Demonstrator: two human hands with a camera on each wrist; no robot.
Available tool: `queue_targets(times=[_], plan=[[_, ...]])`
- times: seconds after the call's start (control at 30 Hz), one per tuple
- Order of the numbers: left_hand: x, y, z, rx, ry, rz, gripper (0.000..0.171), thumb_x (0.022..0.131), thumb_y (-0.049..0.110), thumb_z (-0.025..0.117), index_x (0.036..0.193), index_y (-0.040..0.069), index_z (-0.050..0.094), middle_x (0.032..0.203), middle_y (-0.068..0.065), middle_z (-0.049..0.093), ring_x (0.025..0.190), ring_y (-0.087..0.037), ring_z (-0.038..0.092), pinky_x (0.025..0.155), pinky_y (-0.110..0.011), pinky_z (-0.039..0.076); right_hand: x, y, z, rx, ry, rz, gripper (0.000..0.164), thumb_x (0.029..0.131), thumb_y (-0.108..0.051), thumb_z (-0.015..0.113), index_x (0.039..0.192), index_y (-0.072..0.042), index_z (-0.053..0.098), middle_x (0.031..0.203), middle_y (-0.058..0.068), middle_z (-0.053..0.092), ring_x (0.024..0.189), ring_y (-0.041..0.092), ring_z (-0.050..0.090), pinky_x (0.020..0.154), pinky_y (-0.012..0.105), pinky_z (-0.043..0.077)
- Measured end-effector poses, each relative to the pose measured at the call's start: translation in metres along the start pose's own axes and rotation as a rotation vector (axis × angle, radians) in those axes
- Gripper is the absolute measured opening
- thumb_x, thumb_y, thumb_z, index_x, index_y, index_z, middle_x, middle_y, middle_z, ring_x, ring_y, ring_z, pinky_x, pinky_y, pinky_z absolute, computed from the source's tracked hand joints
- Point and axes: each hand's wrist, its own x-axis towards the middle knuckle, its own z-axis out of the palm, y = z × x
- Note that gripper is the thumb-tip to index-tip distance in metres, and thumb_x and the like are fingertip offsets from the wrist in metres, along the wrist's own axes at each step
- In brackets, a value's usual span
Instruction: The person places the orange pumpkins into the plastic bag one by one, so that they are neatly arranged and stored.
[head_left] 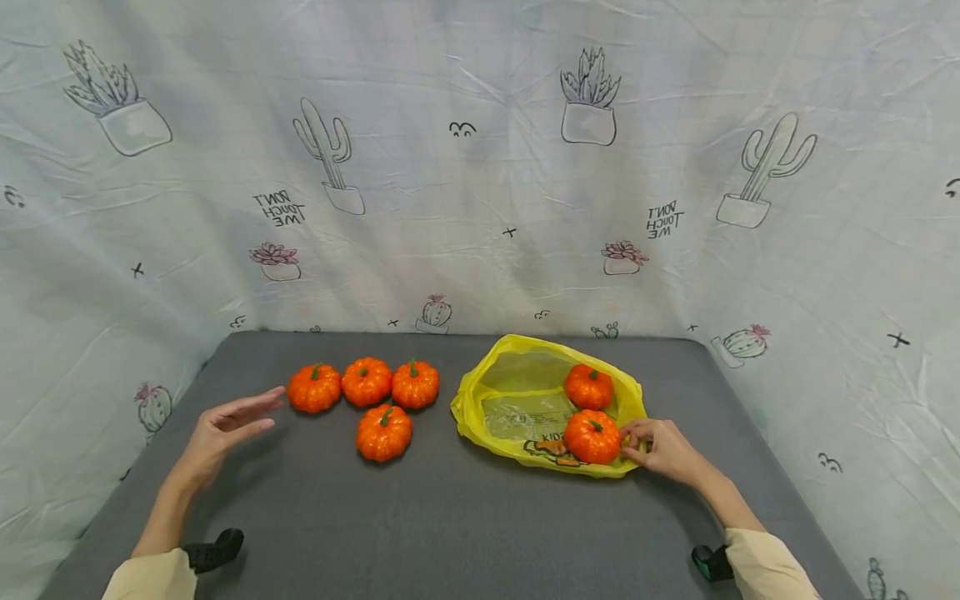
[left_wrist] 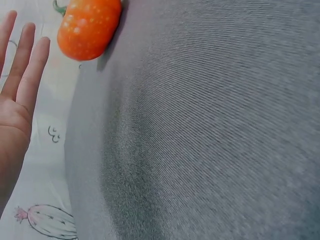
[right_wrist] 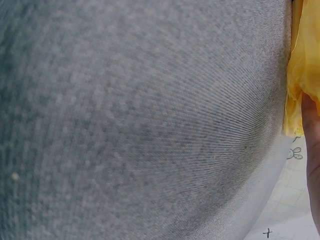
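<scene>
At the right edge of an open yellow plastic bag [head_left: 480, 429], my right hand [head_left: 663, 450] has curled fingers and pinches the rim. The right wrist view shows one finger against the bag's yellow film [right_wrist: 306, 60]. Inside the bag are two small orange pumpkins, one at the back [head_left: 588, 387] and one in front [head_left: 593, 437], close to my fingertips. My left hand [head_left: 225, 429] hovers above the table with its fingers extended, holding nothing. Just beyond its fingertips sits the leftmost pumpkin [head_left: 315, 388], also visible in the left wrist view [left_wrist: 90, 30].
More pumpkins stand left of the bag: two in the back row, a middle one [head_left: 367, 382] and a right one [head_left: 416, 384], and one in front [head_left: 384, 433]. A grey cloth covers the table [head_left: 420, 533]. Behind hangs a white curtain [head_left: 480, 183] with cactus drawings.
</scene>
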Motion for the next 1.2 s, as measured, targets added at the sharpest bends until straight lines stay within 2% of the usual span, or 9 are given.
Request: queue_targets(times=[0.3, 0.43, 0.53, 0.6, 0.73, 0.9, 1.03, 1.1, 1.2], plan=[[0.005, -0.010, -0.017, -0.194, 0.002, 0.035, 0.042, 0.091, -0.024, 0.039, 0.133, -0.023, 0.032, 0.142, -0.006, 0.049, 0.125, -0.016, 0.051, 0.092, -0.027, 0.049, 0.001, 0.000, 0.000, -0.024, -0.009, -0.005, 0.031, 0.078, -0.001, 0.076, 0.061, -0.020, 0.057, 0.091, 0.007, 0.071, 0.082, 0.025, 0.067, 0.057, 0.023, 0.044], [0.009, -0.011, -0.024, -0.227, -0.033, 0.004, 0.045, 0.094, -0.022, 0.036, 0.138, -0.020, 0.027, 0.144, -0.001, 0.048, 0.129, -0.011, 0.046, 0.094, -0.024, 0.046, 0.002, -0.001, -0.001, -0.029, -0.009, -0.009, 0.032, 0.077, -0.001, 0.076, 0.061, -0.020, 0.057, 0.090, 0.006, 0.071, 0.081, 0.023, 0.066, 0.059, 0.024, 0.046], [0.015, -0.013, -0.029, -0.261, -0.041, -0.043, 0.048, 0.096, -0.018, 0.034, 0.143, -0.013, 0.025, 0.145, 0.004, 0.046, 0.131, -0.005, 0.042, 0.096, -0.020, 0.043, 0.003, -0.001, -0.001, -0.034, -0.005, -0.014, 0.031, 0.076, 0.000, 0.076, 0.061, -0.020, 0.057, 0.090, 0.005, 0.070, 0.081, 0.022, 0.066, 0.061, 0.026, 0.048], [0.019, -0.015, -0.032, -0.260, -0.039, -0.085, 0.050, 0.098, -0.015, 0.035, 0.146, -0.008, 0.024, 0.146, 0.007, 0.044, 0.132, -0.001, 0.039, 0.097, -0.017, 0.040, 0.003, -0.001, -0.001, -0.041, 0.000, -0.017, 0.031, 0.076, 0.000, 0.076, 0.061, -0.020, 0.057, 0.089, 0.005, 0.070, 0.081, 0.021, 0.066, 0.062, 0.027, 0.049], [0.026, -0.019, -0.035, -0.187, -0.050, -0.169, 0.054, 0.098, -0.010, 0.041, 0.149, 0.000, 0.025, 0.149, 0.012, 0.039, 0.129, 0.006, 0.037, 0.093, -0.011, 0.038, 0.003, -0.002, 0.000, -0.037, -0.002, -0.009, 0.030, 0.076, 0.000, 0.076, 0.062, -0.019, 0.058, 0.090, 0.005, 0.070, 0.081, 0.021, 0.066, 0.062, 0.027, 0.049], [0.035, -0.023, -0.036, -0.135, -0.034, -0.227, 0.057, 0.098, -0.006, 0.045, 0.151, 0.005, 0.025, 0.152, 0.012, 0.033, 0.129, 0.011, 0.035, 0.096, -0.011, 0.034, 0.003, -0.002, 0.000, -0.030, -0.004, -0.016, 0.029, 0.077, -0.001, 0.076, 0.062, -0.019, 0.059, 0.091, 0.006, 0.070, 0.081, 0.022, 0.066, 0.063, 0.027, 0.050], [0.041, -0.029, -0.034, -0.111, -0.008, -0.273, 0.060, 0.099, -0.002, 0.048, 0.152, 0.009, 0.024, 0.154, 0.013, 0.028, 0.128, 0.014, 0.032, 0.111, -0.020, 0.020, 0.001, -0.001, 0.000, -0.034, 0.011, -0.025, 0.031, 0.076, 0.000, 0.076, 0.061, -0.019, 0.057, 0.090, 0.006, 0.070, 0.080, 0.022, 0.066, 0.060, 0.025, 0.048], [0.043, -0.032, -0.034, -0.110, -0.006, -0.298, 0.062, 0.099, -0.001, 0.049, 0.153, 0.012, 0.023, 0.154, 0.013, 0.026, 0.127, 0.016, 0.032, 0.116, -0.032, 0.007, 0.000, -0.001, 0.001, -0.039, 0.018, -0.031, 0.031, 0.076, -0.001, 0.077, 0.061, -0.020, 0.057, 0.089, 0.006, 0.070, 0.080, 0.022, 0.066, 0.059, 0.025, 0.047], [0.044, -0.036, -0.035, -0.094, -0.018, -0.349, 0.064, 0.098, 0.001, 0.051, 0.153, 0.017, 0.021, 0.155, 0.013, 0.023, 0.129, 0.015, 0.029, 0.112, -0.053, -0.006, 0.001, 0.000, 0.001, -0.036, 0.016, -0.032, 0.030, 0.076, -0.001, 0.077, 0.062, -0.020, 0.058, 0.090, 0.005, 0.071, 0.081, 0.022, 0.066, 0.061, 0.025, 0.048]])
